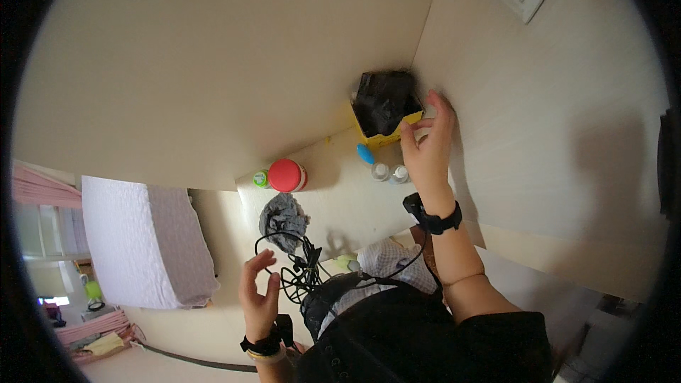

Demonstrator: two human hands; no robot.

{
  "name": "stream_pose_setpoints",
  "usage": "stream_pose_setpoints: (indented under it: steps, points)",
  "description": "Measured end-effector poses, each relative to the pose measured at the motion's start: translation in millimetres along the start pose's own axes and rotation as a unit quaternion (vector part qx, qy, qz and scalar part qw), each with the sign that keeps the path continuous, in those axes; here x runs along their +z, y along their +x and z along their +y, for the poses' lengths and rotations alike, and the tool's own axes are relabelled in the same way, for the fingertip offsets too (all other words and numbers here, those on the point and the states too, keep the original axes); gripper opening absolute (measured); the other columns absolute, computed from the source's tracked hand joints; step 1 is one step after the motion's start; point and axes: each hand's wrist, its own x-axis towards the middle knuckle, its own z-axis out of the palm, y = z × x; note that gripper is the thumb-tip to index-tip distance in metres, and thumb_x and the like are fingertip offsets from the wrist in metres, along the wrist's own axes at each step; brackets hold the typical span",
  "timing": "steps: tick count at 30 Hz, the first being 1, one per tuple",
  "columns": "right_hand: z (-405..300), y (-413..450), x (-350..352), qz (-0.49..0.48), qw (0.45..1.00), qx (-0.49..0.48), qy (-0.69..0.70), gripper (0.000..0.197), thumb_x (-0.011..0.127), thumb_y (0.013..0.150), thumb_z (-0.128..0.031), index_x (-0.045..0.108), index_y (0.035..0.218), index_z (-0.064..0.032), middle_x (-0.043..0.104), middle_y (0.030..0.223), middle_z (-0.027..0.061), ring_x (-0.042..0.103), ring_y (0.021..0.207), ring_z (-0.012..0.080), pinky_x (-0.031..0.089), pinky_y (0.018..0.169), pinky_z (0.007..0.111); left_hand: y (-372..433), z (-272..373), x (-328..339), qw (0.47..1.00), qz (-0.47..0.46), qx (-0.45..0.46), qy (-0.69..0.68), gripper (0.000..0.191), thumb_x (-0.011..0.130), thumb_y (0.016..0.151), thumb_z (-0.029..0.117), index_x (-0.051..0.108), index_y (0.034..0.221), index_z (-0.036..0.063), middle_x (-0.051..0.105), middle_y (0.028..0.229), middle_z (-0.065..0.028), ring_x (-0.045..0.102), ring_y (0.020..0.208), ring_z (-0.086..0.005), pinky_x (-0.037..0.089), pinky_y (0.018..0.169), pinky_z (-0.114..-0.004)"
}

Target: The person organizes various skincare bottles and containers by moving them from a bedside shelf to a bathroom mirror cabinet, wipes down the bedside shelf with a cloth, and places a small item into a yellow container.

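My right hand is raised beside a yellow box with black plastic bulging from its top; its fingers are apart and hold nothing, and whether they touch the box I cannot tell. My left hand hovers low, fingers spread and nothing in it, close to a coiled black cable. A crumpled grey cloth lies at the shelf's left part, below a red-lidded jar and a small green-lidded container. Near the box are a blue oval object and two clear bottles.
The white shelf meets walls at its back and right. A checked cloth is near my body. A black cable runs to my right wrist device. A bed with a white cover stands at the left.
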Motion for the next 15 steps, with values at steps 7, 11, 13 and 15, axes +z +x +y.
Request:
stream_pose_setpoints:
  steps: [7, 11, 13, 15]
  points:
    - [-8.8, -74.0, 2.2, -0.197, 0.963, -0.136, 0.126, 0.024, 0.059, 0.079, -0.002, 0.058, 0.103, -0.0052, 0.060, 0.090, 0.0095, 0.060, 0.075, 0.0236, 0.048, 0.066, 0.033, -6.0, -4.2, -27.4, 0.998, 0.066, -0.005, -0.005, 0.034, 0.054, 0.086, -0.002, 0.050, 0.120, -0.0002, 0.055, 0.118, -0.0124, 0.054, 0.108, -0.0225, 0.040, 0.095, -0.035]
    - [12.0, -140.0, 72.7, -0.470, 0.870, -0.145, 0.027, 0.043, 0.056, 0.075, -0.007, 0.053, 0.118, -0.0044, 0.053, 0.118, 0.0109, 0.047, 0.111, 0.0293, 0.043, 0.091, 0.038, -19.1, -18.3, -38.2, 0.994, 0.103, -0.031, -0.016, 0.033, 0.052, 0.087, 0.000, 0.049, 0.120, -0.0008, 0.056, 0.117, -0.0128, 0.055, 0.107, -0.0225, 0.041, 0.093, -0.034]
    - [12.8, -168.3, 109.5, -0.490, 0.852, -0.184, 0.030, 0.043, 0.058, 0.075, -0.008, 0.052, 0.118, -0.0032, 0.052, 0.117, 0.0132, 0.047, 0.111, 0.0315, 0.043, 0.092, 0.038, -27.2, -26.5, -39.1, 0.992, 0.116, -0.039, -0.030, 0.033, 0.052, 0.088, 0.001, 0.049, 0.120, -0.0010, 0.056, 0.117, -0.0130, 0.055, 0.107, -0.0225, 0.041, 0.093, -0.034]
    - [-1.4, -194.3, 137.1, -0.485, 0.831, -0.258, 0.081, 0.034, 0.060, 0.075, -0.011, 0.056, 0.108, -0.0026, 0.055, 0.109, 0.0133, 0.049, 0.107, 0.0314, 0.044, 0.089, 0.039, -38.8, -32.7, -41.3, 0.988, 0.135, -0.067, -0.024, 0.032, 0.051, 0.088, 0.001, 0.049, 0.120, -0.0012, 0.056, 0.116, -0.0135, 0.056, 0.105, -0.0226, 0.042, 0.092, -0.034]
